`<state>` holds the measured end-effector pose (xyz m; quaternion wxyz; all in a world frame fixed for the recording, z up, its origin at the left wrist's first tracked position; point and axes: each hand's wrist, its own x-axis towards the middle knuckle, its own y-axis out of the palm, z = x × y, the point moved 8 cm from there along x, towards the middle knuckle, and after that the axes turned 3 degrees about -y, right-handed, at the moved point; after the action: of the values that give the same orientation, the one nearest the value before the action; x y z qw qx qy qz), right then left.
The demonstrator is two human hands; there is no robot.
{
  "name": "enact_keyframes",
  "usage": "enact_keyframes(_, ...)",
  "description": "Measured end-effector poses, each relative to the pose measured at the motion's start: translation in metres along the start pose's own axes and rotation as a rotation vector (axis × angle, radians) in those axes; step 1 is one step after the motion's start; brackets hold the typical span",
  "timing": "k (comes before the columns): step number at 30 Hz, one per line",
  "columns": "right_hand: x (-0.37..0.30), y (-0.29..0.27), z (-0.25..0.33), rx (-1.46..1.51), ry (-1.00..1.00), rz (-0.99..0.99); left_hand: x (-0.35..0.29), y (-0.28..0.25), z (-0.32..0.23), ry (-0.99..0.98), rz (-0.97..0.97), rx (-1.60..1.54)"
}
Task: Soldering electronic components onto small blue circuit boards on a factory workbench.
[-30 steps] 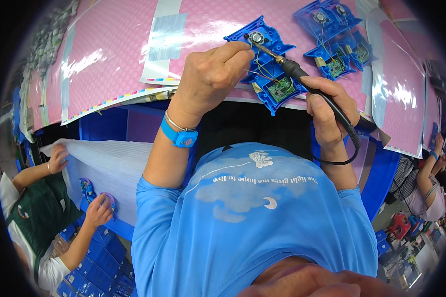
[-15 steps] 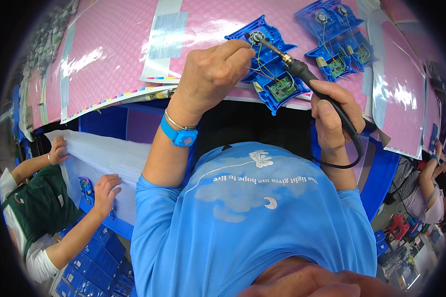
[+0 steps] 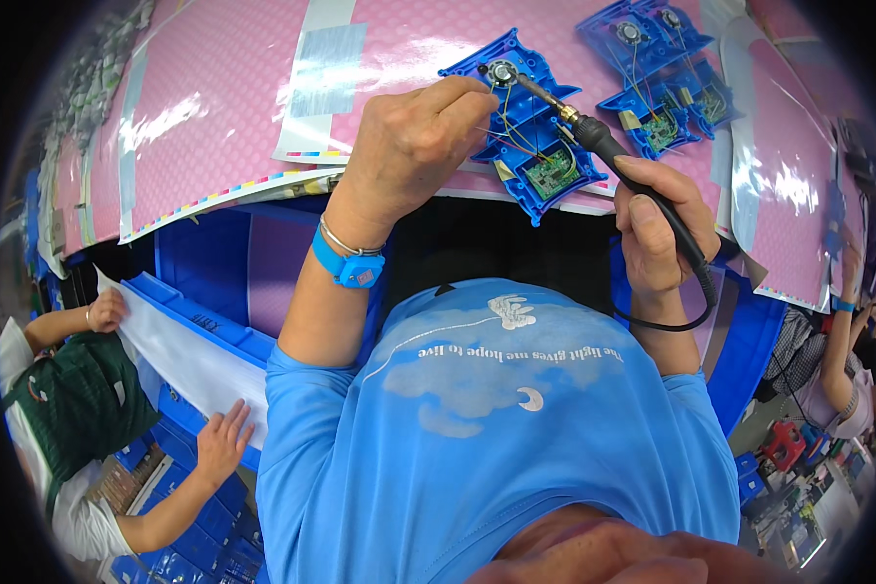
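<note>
Left arm: your forearm rises from the lower middle of the frame to the upper centre, a blue wristband point(image 3: 348, 263) and thin bangle on the wrist.
Left hand: your left hand point(image 3: 414, 146) is bent over at the knuckles, its back toward the camera.
Left fingers: curled together, their tips pressed onto the blue plastic housing with an open green circuit board point(image 3: 526, 127); whether they also pinch one of the thin wires, you cannot tell.
Right arm: your forearm comes up at centre right, wrist cocked toward the upper middle.
Right hand: your right hand point(image 3: 657, 229) is wrapped around the black-handled soldering iron point(image 3: 594, 136).
Right fingers: closed tight on the handle, thumb laid along it; the metal tip points up-left at the round part at the housing's top.
Housing: upper centre of the frame, lying on the pink-sheeted worktop point(image 3: 224, 107), near its front edge.
Nearby: more blue housings point(image 3: 657, 73) lie at upper right.
Cord: black, looping below your right hand.
</note>
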<state>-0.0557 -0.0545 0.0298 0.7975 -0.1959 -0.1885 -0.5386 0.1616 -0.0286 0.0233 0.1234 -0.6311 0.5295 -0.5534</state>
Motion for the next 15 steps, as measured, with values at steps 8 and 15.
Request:
enact_keyframes(8, -0.005, -0.015, 0.002, 0.066, -0.009, -0.070, -0.009, -0.025, -0.001, -0.008, -0.148, -0.121)
enact_keyframes(15, -0.005, -0.042, 0.003, 0.106, -0.041, -0.201, -0.017, -0.011, -0.001, -0.253, 0.171, -0.495)
